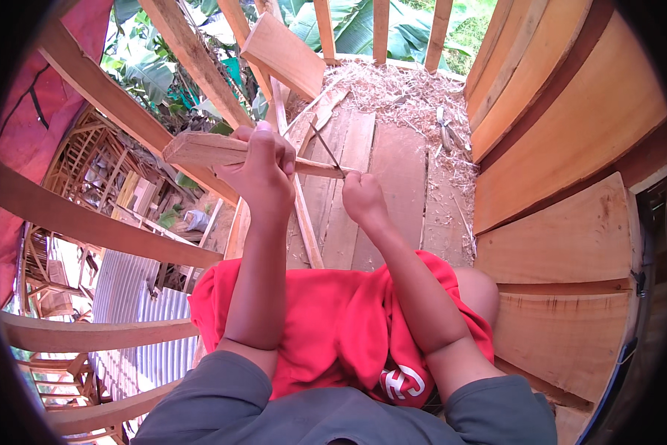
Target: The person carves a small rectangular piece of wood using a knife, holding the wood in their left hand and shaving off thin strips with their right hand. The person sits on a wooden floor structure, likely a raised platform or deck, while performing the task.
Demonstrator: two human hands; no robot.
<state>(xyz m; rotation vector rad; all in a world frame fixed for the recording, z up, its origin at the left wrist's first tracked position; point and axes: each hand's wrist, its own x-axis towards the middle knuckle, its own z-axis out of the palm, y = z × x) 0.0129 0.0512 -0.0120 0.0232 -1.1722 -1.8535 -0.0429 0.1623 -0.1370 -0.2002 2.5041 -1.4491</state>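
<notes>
At left, beyond wooden slats [111,225], we see corrugated metal [122,289]. Near the centre, the left hand [263,159] has its fingers wrapped around a rough wooden piece [204,149], held raised over the plank floor [402,159]. The piece narrows rightward to a thin dark blade [326,150], whose base the right hand [365,199] appears to clench; any handle is hidden from us. Further right, wood shavings [396,90] lie beside a plank wall [563,230]. We judge that the blade could skid off the narrow end and cut skin, should the wooden piece twist in its one-handed hold. For writing, we find white lettering [408,383] on the red cloth [315,319] across the lap.
</notes>
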